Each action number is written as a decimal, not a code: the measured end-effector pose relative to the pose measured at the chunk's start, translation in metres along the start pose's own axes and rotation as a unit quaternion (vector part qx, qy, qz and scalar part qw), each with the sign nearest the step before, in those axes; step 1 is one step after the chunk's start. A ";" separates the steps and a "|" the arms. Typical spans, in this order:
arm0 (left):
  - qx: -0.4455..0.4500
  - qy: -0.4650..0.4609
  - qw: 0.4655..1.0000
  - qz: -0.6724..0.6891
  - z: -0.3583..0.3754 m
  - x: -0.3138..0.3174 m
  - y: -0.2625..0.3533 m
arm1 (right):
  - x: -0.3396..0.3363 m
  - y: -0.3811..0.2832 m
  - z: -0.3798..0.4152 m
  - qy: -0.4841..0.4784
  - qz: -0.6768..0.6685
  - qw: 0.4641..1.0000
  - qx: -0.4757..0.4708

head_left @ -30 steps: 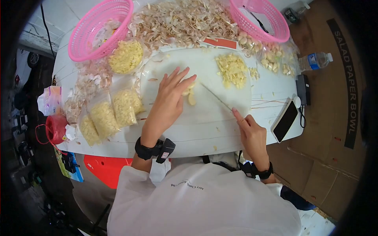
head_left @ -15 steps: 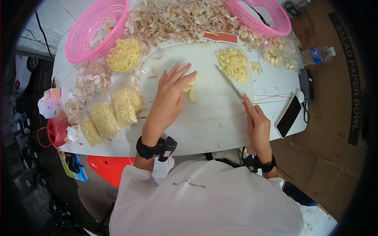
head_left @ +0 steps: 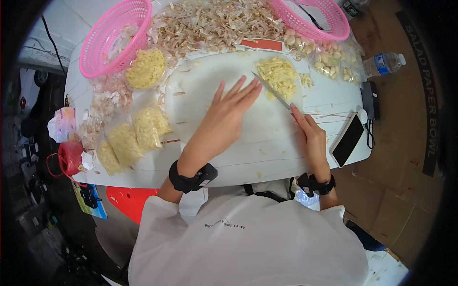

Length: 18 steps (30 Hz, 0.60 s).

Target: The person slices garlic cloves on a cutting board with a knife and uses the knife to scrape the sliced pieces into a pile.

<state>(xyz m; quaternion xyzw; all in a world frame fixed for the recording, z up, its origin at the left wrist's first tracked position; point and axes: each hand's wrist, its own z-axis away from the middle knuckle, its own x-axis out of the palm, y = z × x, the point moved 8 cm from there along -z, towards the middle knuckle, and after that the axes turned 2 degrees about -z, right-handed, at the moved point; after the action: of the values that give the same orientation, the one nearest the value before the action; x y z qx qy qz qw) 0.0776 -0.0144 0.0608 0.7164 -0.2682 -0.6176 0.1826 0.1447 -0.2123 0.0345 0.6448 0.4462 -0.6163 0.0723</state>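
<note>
My right hand (head_left: 312, 140) grips a knife (head_left: 273, 91) by its handle, fingers wrapped round it. The blade points up and left, lying along the lower left edge of a pile of chopped garlic (head_left: 280, 75) on the white cutting board (head_left: 200, 90). Over the middle of the board is my left hand (head_left: 224, 121), palm down with its fingers stretched and spread, holding nothing I can see. Its fingertips come close to the knife tip. Whatever lies beneath that palm is hidden.
Bags of chopped garlic (head_left: 125, 143) lie at the left, near a round tub of minced garlic (head_left: 146, 68). Garlic skins (head_left: 210, 24) heap at the back between pink baskets (head_left: 114, 38). Bagged peeled cloves (head_left: 329, 62), a water bottle (head_left: 385, 64) and a phone (head_left: 348, 140) sit at the right.
My left hand has moved right, toward the garlic pile. The loose cloves seen beside its fingers before no longer show. The knife has shifted slightly up and left, close against the pile.
</note>
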 end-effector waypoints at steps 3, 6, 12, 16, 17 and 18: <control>0.010 -0.019 0.998 -0.051 -0.008 0.016 0.006 | 0.002 0.001 -0.001 -0.011 0.014 1.000 -0.013; 0.011 -0.018 0.996 -0.090 -0.015 0.026 0.005 | 0.004 0.001 -0.001 -0.021 0.026 0.999 -0.023; -0.002 -0.030 0.990 -0.137 -0.026 0.039 0.000 | 0.007 -0.004 -0.002 -0.023 0.050 0.997 -0.051; -0.011 -0.031 0.988 -0.150 -0.021 0.042 0.002 | 0.007 -0.007 -0.002 -0.025 0.057 0.997 -0.050; -0.012 -0.025 0.989 -0.148 -0.022 0.042 0.001 | 0.007 -0.006 -0.003 -0.021 0.058 0.997 -0.050; -0.013 -0.020 0.989 -0.143 -0.022 0.041 0.002 | 0.006 -0.006 -0.003 -0.018 0.053 0.997 -0.049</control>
<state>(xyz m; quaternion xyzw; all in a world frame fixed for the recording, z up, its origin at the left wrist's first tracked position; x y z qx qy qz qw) 0.1026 -0.0425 0.0331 0.7325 -0.1585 -0.6550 0.0960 0.1421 -0.2038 0.0328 0.6521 0.4397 -0.6005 0.1443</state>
